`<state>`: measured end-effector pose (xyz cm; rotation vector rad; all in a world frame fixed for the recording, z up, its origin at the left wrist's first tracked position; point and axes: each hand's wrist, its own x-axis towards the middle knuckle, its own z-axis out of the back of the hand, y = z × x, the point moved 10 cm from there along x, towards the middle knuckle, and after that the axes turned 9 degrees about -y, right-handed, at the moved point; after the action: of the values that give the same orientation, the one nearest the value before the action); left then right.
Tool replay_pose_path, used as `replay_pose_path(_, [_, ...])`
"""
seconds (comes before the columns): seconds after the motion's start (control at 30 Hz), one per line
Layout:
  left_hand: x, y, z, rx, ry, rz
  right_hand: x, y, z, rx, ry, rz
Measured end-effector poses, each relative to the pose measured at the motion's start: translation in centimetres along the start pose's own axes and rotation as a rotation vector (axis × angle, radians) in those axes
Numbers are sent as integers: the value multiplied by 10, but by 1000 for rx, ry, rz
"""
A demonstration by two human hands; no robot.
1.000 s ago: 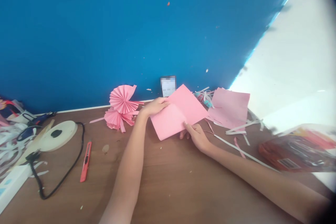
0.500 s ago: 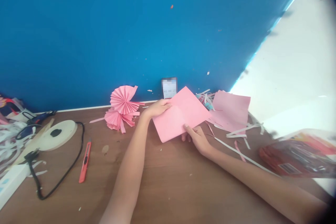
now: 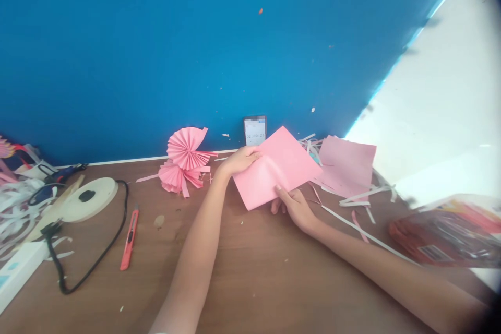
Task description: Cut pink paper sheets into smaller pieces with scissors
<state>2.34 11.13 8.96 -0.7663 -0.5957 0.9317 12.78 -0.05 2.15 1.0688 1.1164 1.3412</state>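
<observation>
A sheet of pink paper (image 3: 289, 156) is held tilted above the table between both hands. My left hand (image 3: 241, 160) grips its upper left edge, the fingers lying over the front. My right hand (image 3: 294, 206) pinches the lower edge, thumb on top and fingers curled underneath. Left of the hands stand pleated pink paper fans (image 3: 187, 149), spread into rounded shapes. More pink sheets (image 3: 347, 167) lie to the right, behind my right hand. Behind the held paper, a phone (image 3: 255, 130) showing a timer leans on the blue wall.
A red box cutter (image 3: 130, 240) lies left of my arms. Farther left are a roll of white tape (image 3: 92, 199), a black cable (image 3: 117, 240), a white power strip (image 3: 21, 271) and paper strips (image 3: 23, 203). A plastic-wrapped red pack (image 3: 442, 235) sits at the right edge.
The view has shifted slightly, so everything sits a little farther right. Both hands keep their hold on the pink paper, which shows a slightly stronger bend near its middle.
</observation>
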Motion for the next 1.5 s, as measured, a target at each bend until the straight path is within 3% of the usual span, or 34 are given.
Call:
replay_pose_path(0.57, [4, -2, -3, -22, -62, 7, -2, 6, -3, 82, 31, 23])
replay_pose_path(1.5, [9, -8, 0, -60, -152, -11, -4, 7, -12, -19, 102, 38])
